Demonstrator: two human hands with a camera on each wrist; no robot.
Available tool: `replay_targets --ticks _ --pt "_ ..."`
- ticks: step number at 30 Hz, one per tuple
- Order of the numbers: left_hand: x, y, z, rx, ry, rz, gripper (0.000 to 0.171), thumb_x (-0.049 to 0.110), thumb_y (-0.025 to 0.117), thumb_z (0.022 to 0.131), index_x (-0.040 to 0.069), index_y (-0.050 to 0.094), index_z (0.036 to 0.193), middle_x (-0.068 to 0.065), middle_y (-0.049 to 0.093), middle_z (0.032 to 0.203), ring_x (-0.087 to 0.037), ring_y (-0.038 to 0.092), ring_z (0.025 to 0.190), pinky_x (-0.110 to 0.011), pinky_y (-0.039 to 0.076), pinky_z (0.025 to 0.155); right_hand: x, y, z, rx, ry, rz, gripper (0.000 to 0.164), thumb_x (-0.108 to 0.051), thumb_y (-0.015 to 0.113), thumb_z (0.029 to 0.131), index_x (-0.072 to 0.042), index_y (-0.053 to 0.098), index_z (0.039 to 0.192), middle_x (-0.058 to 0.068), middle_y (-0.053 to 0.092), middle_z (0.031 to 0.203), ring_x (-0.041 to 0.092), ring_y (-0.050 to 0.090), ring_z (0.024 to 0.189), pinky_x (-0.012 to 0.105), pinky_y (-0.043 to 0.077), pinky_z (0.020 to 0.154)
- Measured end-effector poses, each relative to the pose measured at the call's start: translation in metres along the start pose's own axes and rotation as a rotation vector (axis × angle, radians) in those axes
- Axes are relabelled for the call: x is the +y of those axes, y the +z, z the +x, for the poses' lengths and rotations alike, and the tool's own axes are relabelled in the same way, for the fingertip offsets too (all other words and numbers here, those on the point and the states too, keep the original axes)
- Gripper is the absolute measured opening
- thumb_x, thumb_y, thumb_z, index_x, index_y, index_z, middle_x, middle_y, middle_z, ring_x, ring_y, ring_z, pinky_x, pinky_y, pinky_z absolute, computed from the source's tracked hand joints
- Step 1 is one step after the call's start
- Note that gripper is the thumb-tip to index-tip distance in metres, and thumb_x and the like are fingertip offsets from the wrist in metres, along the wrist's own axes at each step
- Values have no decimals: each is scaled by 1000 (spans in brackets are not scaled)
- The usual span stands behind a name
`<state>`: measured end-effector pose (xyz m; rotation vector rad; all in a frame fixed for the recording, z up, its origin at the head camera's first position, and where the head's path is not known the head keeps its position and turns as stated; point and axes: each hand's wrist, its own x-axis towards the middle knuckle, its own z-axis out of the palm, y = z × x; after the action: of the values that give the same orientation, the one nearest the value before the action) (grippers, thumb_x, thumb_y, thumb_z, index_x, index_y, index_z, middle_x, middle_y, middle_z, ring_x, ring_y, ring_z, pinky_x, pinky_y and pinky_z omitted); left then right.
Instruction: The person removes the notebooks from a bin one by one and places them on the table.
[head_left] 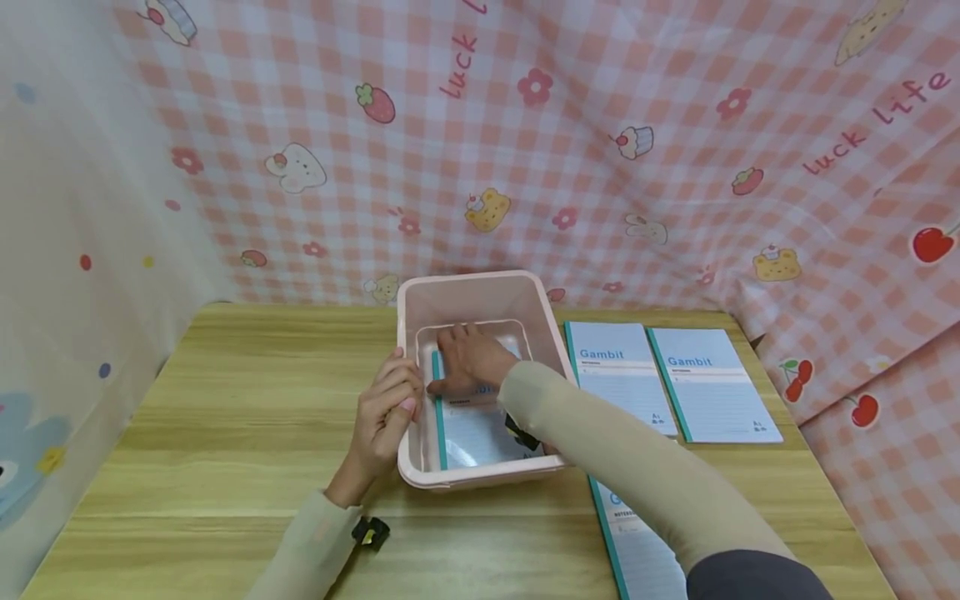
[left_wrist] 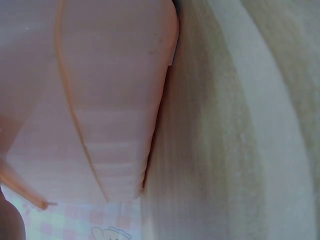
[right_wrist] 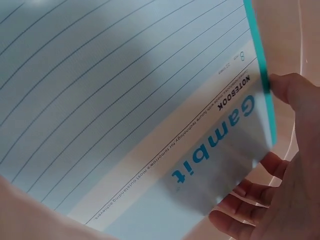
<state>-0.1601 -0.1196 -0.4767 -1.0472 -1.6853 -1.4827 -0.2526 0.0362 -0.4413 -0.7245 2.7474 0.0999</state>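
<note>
A pale pink plastic bin [head_left: 480, 481] stands on the wooden table. My left hand [head_left: 390, 408] grips its left rim, fingers curled over the edge. Inside the bin lies a Gambit notebook [head_left: 480, 437] with a teal spine. Over its upper part, my right hand [head_left: 472, 362] is spread with the fingers pointing to the far wall of the bin. In the right wrist view the thumb [right_wrist: 287, 87] touches the spine of the notebook [right_wrist: 140, 110], and the fingertips [right_wrist: 230, 225] are right at its top edge. The left wrist view shows the bin's outer wall [left_wrist: 110, 100].
Right of the bin lie two more Gambit notebooks, one close by [head_left: 611, 358] and one farther right [head_left: 712, 383]. Another notebook [head_left: 637, 542] lies nearer, partly under my right forearm. Checked cloth [head_left: 450, 167] hangs behind the table [head_left: 262, 417].
</note>
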Motion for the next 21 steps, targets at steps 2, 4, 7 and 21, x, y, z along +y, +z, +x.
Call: replay_targets --ticks 2,4,7,21 --pt "0 0 0 0 0 2 25 -6 42 84 8 51 65 -12 56 76 -33 53 94 -49 28 122 0 -1 0 2 9 27 85 -70 58 89 -12 37 147 13 47 151 30 48 138 42 42 115" --pt "-1 0 0 0 -2 5 25 -6 42 84 9 51 65 -13 56 76 -33 53 94 -49 28 122 0 -1 0 8 15 48 86 -70 58 89 -12 34 148 14 46 154 30 47 141 41 42 115" --pt "-1 0 0 0 -9 10 25 -6 42 84 9 51 65 -13 57 77 -33 53 94 -49 28 122 1 -1 0 24 9 74 85 -67 61 89 -13 32 147 14 49 152 29 49 140 40 44 114" --pt "-1 0 -2 -3 -9 6 26 -5 43 84 10 51 65 -14 56 77 -30 53 94 -49 28 122 -1 2 4 141 -54 -41 85 -72 57 88 -21 37 153 11 51 150 34 52 133 45 46 110"
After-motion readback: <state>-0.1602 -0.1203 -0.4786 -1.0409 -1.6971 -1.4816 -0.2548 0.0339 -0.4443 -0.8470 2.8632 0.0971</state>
